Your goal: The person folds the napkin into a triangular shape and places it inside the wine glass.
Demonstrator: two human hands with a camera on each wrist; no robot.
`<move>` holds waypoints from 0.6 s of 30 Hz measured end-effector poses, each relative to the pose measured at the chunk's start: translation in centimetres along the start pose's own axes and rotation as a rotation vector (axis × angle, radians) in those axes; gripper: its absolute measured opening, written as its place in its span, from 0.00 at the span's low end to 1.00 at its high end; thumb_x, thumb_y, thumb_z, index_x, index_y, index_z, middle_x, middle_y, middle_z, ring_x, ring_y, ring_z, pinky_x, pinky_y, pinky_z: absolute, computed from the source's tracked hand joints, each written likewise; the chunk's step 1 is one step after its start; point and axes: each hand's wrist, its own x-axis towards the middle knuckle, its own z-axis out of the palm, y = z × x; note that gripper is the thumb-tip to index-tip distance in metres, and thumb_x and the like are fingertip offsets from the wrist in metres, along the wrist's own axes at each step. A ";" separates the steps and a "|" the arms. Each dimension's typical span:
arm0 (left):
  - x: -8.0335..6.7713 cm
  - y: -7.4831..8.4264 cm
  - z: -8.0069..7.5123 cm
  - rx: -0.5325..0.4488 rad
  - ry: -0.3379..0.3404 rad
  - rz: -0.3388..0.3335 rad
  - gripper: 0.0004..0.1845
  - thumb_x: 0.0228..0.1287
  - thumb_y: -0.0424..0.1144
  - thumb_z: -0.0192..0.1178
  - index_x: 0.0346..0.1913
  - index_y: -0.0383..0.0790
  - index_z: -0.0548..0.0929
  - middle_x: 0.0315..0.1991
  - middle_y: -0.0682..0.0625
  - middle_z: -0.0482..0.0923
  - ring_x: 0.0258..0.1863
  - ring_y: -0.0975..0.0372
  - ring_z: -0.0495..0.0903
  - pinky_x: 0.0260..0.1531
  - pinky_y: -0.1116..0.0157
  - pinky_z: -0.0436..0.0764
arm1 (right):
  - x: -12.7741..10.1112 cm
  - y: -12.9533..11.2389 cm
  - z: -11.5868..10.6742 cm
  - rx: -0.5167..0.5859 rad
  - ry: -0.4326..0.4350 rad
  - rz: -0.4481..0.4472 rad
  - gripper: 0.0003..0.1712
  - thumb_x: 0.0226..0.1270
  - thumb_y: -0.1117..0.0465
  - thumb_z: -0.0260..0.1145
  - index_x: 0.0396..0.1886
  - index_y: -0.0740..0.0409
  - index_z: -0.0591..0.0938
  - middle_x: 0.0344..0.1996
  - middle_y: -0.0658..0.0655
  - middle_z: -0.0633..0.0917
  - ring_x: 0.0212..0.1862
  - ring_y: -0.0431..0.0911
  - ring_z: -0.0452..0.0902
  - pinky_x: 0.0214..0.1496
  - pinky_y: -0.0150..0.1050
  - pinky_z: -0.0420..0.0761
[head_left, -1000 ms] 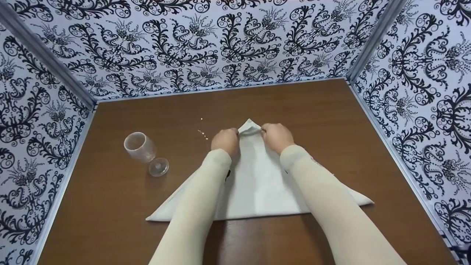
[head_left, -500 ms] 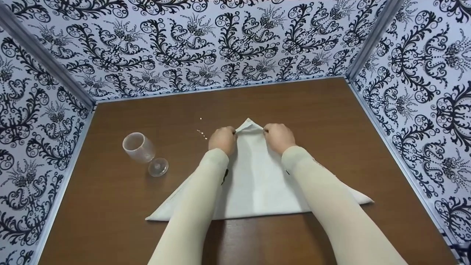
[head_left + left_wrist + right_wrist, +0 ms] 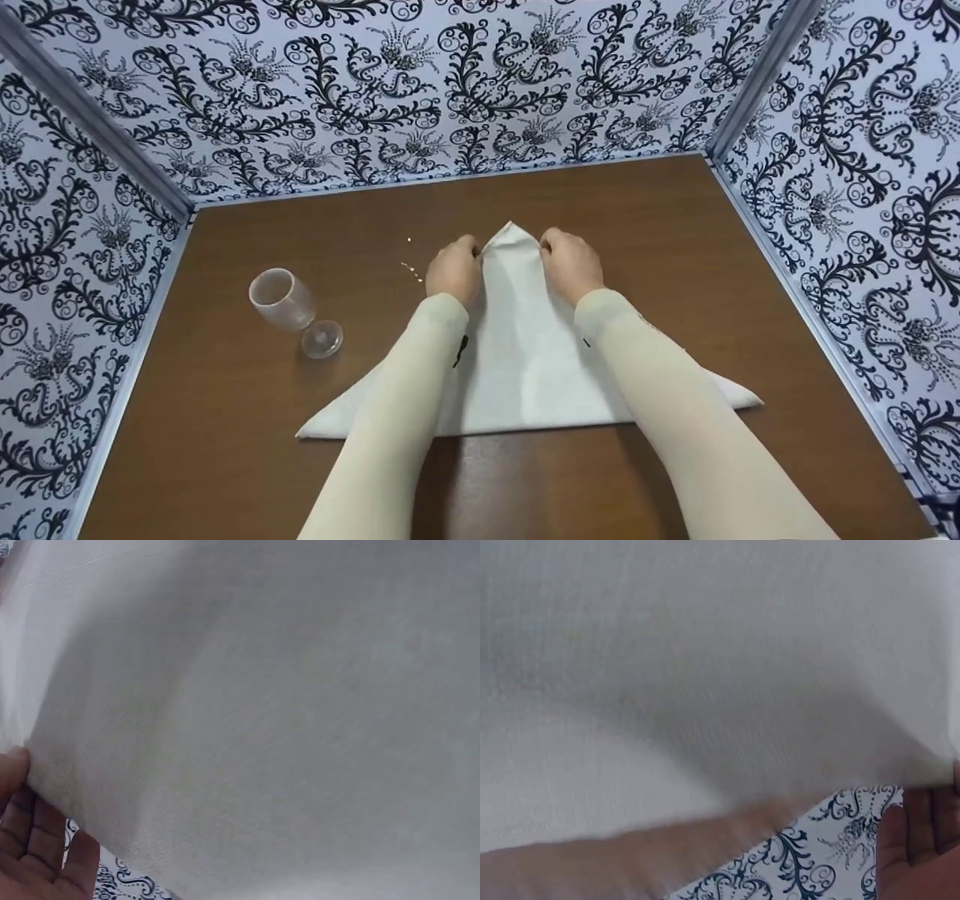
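A white cloth napkin [image 3: 517,360], folded into a triangle, has its long edge toward me and its tip pointing away. Near that tip my left hand [image 3: 454,271] pinches the left edge between thumb and fingers. On the opposite edge my right hand [image 3: 571,264] grips the cloth at about the same height. Between both hands the tip is raised. In the left wrist view the cloth [image 3: 262,705] fills most of the picture, with the left thumb and fingers [image 3: 49,840] at its edge. The right wrist view shows the lifted cloth [image 3: 705,675] and right fingers [image 3: 919,829].
A clear stemmed glass [image 3: 289,304] stands on the brown wooden table [image 3: 187,420], left of the napkin. Small bright specks [image 3: 412,271] show on the tabletop beyond the left hand. Black-and-white patterned walls [image 3: 450,97] enclose the back and sides.
Both hands have moved away from me and up with the napkin's tip. The cloth's long edge has shifted slightly away too. The glass stays put.
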 end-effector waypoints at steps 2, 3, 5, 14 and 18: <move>0.3 0.1 -0.1 -0.002 0.019 0.027 0.09 0.82 0.42 0.56 0.52 0.48 0.85 0.49 0.49 0.89 0.48 0.53 0.88 0.50 0.52 0.85 | 0.1 -0.1 -0.2 -0.011 0.025 -0.031 0.10 0.84 0.58 0.58 0.53 0.55 0.83 0.50 0.58 0.89 0.52 0.55 0.84 0.57 0.54 0.82; 0.4 0.2 -0.1 0.000 0.025 0.038 0.09 0.82 0.42 0.55 0.52 0.48 0.85 0.49 0.49 0.89 0.48 0.53 0.88 0.51 0.52 0.85 | 0.2 0.0 -0.3 -0.019 0.030 -0.048 0.10 0.83 0.58 0.59 0.52 0.54 0.84 0.51 0.57 0.88 0.53 0.55 0.84 0.58 0.54 0.82; 0.4 0.1 -0.1 0.029 0.033 0.066 0.09 0.82 0.40 0.56 0.52 0.48 0.86 0.49 0.49 0.89 0.49 0.53 0.88 0.52 0.52 0.85 | 0.2 0.2 -0.1 -0.044 0.029 -0.091 0.09 0.83 0.59 0.60 0.52 0.55 0.85 0.50 0.57 0.88 0.54 0.55 0.84 0.60 0.53 0.82; 0.5 -0.4 0.7 0.168 -0.034 0.143 0.14 0.81 0.39 0.57 0.60 0.47 0.88 0.58 0.48 0.87 0.58 0.53 0.86 0.59 0.53 0.84 | 0.4 0.8 0.8 -0.185 -0.054 -0.164 0.17 0.84 0.60 0.57 0.60 0.60 0.87 0.57 0.61 0.87 0.64 0.58 0.81 0.69 0.53 0.80; 0.4 -0.6 1.1 0.218 -0.082 0.161 0.17 0.81 0.35 0.53 0.64 0.48 0.86 0.61 0.46 0.85 0.60 0.52 0.86 0.59 0.51 0.84 | 0.4 1.0 1.1 -0.202 -0.092 -0.161 0.20 0.85 0.58 0.54 0.65 0.59 0.85 0.62 0.61 0.86 0.67 0.59 0.79 0.71 0.54 0.78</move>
